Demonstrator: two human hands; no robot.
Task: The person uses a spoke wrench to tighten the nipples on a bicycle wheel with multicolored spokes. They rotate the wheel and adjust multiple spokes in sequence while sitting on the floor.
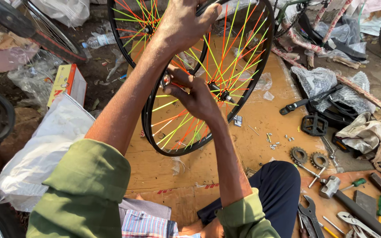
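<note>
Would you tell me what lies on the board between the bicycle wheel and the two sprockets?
In the head view, a scatter of small screws and nuts lies on the orange board between the wheel and the sprockets.

surface: orange board (261,128) | on it: two sprockets (307,156), black pedal (314,125), hammer (331,187), spanner (311,213), loose bolts (273,142)

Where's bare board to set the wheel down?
Bare board lies between the wheel rim and the black pedal; another strip runs between the rim and the knee. Crowded at right: sprockets, hammer, wrenches.
</note>
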